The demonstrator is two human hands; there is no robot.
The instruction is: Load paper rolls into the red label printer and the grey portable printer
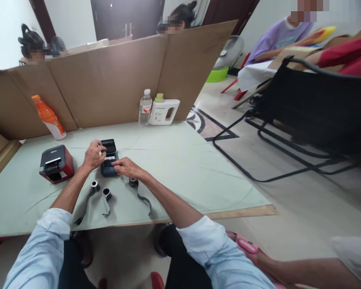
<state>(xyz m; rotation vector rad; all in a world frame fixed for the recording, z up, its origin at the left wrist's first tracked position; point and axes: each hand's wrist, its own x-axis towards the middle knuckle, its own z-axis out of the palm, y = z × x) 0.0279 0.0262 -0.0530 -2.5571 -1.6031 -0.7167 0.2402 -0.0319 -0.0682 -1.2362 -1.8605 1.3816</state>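
Note:
A small black printer with its lid raised lies on the pale green table cover. My left hand grips its left side with curled fingers. My right hand presses on its front right edge, fingers bent together. Three small paper rolls with loose trailing strips lie just nearer me: one on the left, one in the middle, one on the right.
A red and black printer stands left of my hands. An orange bottle, a water bottle and a white jug stand by the cardboard screen. A black folding chair stands right. Other people sit behind.

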